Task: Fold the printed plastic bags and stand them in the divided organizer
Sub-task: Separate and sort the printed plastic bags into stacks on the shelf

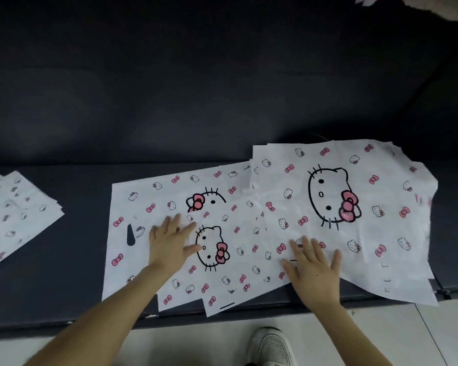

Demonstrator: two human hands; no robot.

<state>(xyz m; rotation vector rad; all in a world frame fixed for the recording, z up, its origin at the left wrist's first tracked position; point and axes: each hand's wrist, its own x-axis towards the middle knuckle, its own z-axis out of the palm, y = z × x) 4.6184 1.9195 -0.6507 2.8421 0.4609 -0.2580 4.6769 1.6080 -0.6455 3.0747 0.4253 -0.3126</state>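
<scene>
Pressing top bag [241, 262] flat on dark bench [64, 286], with left hand [169, 241] spread beside the big cat face and right hand [315, 270] spread wide at right end. Lying over two other bags [148, 204]. Far left, well apart: bag stack [13, 215].

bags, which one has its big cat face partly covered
The rear left bag, the one with the dark handle cutout: the front bag lies over the lower half of its big face. The front bag and the right bag show theirs whole.
</scene>
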